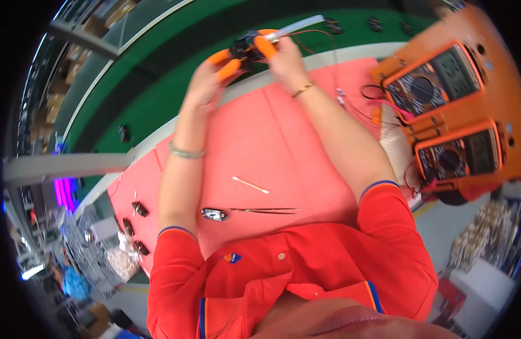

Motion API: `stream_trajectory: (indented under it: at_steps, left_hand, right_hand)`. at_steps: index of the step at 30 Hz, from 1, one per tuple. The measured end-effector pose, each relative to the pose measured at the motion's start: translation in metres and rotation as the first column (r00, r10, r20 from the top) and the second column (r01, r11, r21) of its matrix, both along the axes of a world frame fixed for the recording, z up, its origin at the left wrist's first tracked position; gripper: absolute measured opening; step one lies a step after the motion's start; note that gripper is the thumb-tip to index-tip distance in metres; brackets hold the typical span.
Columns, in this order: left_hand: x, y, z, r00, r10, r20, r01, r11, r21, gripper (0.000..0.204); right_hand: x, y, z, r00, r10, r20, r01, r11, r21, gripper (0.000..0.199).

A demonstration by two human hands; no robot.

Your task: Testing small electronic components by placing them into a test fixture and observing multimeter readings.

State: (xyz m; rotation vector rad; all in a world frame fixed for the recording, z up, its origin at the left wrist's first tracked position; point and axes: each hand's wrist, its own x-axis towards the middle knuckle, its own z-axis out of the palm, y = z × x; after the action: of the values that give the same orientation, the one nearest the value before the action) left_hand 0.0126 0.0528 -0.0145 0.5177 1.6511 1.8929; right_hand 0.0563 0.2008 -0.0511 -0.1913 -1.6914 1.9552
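Metal tweezers (263, 211) near on the pink mat (283, 152), cotton swab (251, 185) just beyond, two orange multimeters (423, 89) at right, far side — left hand (207, 82) and right hand (286, 61) both pinching a small black part (245, 50)

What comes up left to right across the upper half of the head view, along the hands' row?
Small dark part on the green surface → left hand → dark component at the fingers → right hand → upper orange multimeter.
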Motion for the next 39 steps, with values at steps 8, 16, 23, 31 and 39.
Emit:
stream_trajectory:
  at_steps: [8,16,23,31,39]
  left_hand:
    - [-0.009,-0.013,-0.007,0.995,0.018,0.102,-0.033,0.988,0.148,0.031]
    - [-0.006,-0.013,-0.008,0.992,0.061,0.107,-0.076,0.988,0.136,0.029]
    - [-0.004,-0.014,-0.011,0.981,0.037,0.192,-0.078,0.974,0.212,0.029]
    - [-0.006,-0.016,-0.01,0.98,0.05,0.195,-0.106,0.951,0.291,0.024]
    - [-0.011,-0.026,-0.007,0.998,-0.041,0.047,0.015,0.883,0.469,0.03]
  right_hand:
    - [0.009,-0.001,0.026,0.991,0.109,0.079,-0.103,0.992,-0.08,0.023]
    - [0.014,-0.022,0.021,0.996,0.082,0.027,-0.085,0.979,0.186,0.022]
    - [0.013,-0.023,0.011,0.984,0.113,0.136,-0.108,0.993,-0.04,0.02]
    - [0.008,-0.017,0.009,0.963,0.251,-0.095,-0.261,0.958,-0.116,0.024]
    - [0.009,0.012,0.011,0.953,0.272,-0.136,-0.3,0.768,-0.566,0.029]
